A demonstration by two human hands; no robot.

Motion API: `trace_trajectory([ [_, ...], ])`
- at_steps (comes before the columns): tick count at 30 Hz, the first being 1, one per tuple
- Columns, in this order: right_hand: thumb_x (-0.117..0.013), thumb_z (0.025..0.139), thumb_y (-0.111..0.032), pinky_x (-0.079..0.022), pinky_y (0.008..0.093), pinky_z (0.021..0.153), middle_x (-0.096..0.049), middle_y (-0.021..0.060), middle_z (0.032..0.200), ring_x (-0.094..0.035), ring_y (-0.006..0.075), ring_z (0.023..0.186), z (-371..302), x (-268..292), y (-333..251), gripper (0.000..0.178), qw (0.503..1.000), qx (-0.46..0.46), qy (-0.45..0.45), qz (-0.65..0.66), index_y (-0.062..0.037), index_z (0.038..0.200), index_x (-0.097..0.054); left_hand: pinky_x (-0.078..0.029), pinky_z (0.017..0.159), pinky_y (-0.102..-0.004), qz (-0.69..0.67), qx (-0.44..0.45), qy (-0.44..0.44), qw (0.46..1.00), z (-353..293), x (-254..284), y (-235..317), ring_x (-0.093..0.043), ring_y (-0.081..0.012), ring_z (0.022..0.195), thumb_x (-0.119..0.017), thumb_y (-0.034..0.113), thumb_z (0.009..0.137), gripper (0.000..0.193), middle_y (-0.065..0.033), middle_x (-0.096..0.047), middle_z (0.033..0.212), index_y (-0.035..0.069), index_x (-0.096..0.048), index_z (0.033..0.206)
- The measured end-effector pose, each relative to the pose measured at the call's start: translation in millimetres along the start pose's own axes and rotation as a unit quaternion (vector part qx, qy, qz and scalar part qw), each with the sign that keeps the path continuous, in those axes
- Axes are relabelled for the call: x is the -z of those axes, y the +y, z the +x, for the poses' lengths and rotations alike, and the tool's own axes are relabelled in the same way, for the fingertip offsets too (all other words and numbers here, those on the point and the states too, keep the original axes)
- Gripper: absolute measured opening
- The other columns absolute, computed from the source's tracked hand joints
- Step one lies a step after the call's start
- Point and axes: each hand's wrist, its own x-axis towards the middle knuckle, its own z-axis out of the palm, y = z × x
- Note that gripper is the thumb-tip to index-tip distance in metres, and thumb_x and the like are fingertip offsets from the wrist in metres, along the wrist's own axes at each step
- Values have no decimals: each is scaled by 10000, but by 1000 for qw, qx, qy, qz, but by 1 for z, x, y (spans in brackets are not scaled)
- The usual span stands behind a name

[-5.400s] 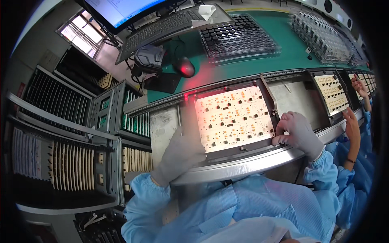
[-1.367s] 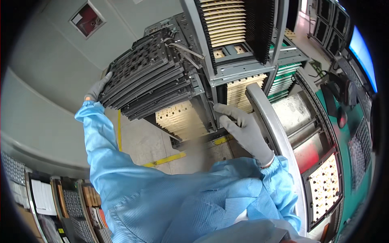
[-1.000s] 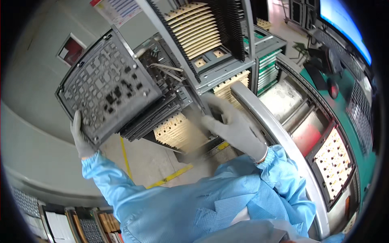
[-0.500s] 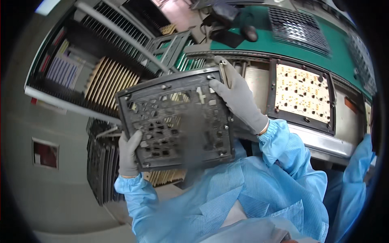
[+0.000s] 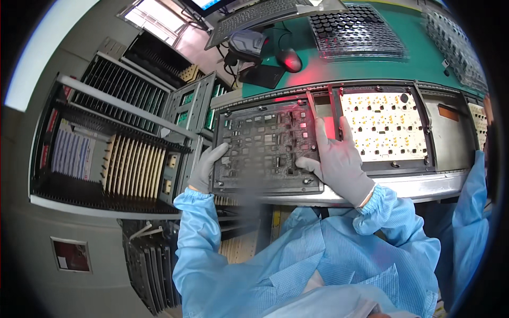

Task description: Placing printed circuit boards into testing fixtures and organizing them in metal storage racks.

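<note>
A black carrier frame [image 5: 241,185] with many small cut-outs lies across the conveyor rails in front of me, its middle partly blurred by a smear. My gloved left hand [image 5: 205,168] grips its left edge, thumb on top and the other fingers mostly hidden. At its right edge, my gloved right hand [image 5: 342,167] has the fingers spread, with the thumb on the frame's face. Those fingers reach into the gap beside a second black carrier [image 5: 430,139], which bears a cream circuit panel [image 5: 386,119] dotted with black and orange parts.
Slotted racks stand at left, one holding cream panels [image 5: 132,168]. More black carriers [image 5: 154,259] are stacked upright below. Beyond the rail [image 5: 297,87] are a mouse [image 5: 289,61], scanner [image 5: 247,44], keyboard [image 5: 249,18] and clear trays [image 5: 360,47]. A co-worker's blue sleeve [image 5: 469,212] is at right.
The carrier frame has moved from a raised, tilted position down onto the rails, to the right and nearly level. My right hand's fingers have spread from its upper edge. Red light now shows on the bench.
</note>
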Motion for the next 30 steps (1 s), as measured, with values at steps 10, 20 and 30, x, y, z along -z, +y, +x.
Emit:
trace_trajectory([
  [10, -509, 923, -579, -320, 505, 1101, -610, 157, 620, -660, 299, 882, 24, -6, 3, 742, 964, -198, -146, -104, 50, 1316, -470, -579, 806, -301, -2, 64, -119, 991, 91, 43, -15, -692, -155, 902, -575, 254, 970, 393, -90, -692, 1084, -14, -575, 1257],
  [20, -564, 914, -487, -189, 577, 1150, -561, 242, 1286, -536, 341, 1222, 15, -43, -11, 744, 995, -63, 14, -73, 87, 1360, -406, -432, 612, -246, -22, 78, -108, 991, 116, 46, -34, -510, -68, 696, -634, 256, 946, 196, 37, -545, 820, 86, -593, 1036],
  [30, -640, 889, -411, -301, 512, 1124, -641, 197, 976, -639, 322, 899, 14, -45, -9, 739, 997, -44, 58, 21, 91, 1371, -393, -503, 857, -295, 61, 57, -139, 987, 119, 65, -44, -622, -138, 983, -572, 267, 982, 378, -66, -651, 1106, 2, -586, 1251],
])
